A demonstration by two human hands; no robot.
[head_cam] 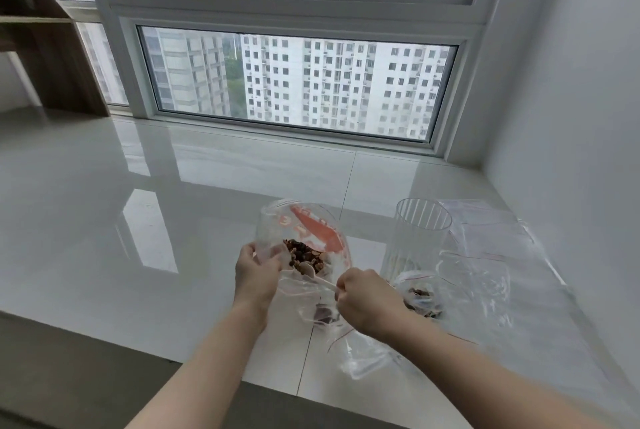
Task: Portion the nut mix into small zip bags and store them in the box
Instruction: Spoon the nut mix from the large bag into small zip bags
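Note:
A large clear bag with red print point(313, 231) holds the brown nut mix point(306, 255). My left hand point(258, 271) grips the bag's near left edge and keeps its mouth open. My right hand point(363, 298) pinches the handle of a white plastic spoon point(313, 272), whose bowl lies in the nuts. A small zip bag point(424, 295) with some nuts inside lies just right of my right hand. Another small zip bag point(323, 316) with a dark portion lies under the spoon. A tall clear ribbed box point(420, 231) stands upright behind the small bag.
Several empty clear zip bags point(491, 255) lie spread on the right of the glossy white sill point(138, 220). A window point(298, 82) runs along the back, a white wall point(571, 116) on the right. The sill's near edge drops off below my forearms.

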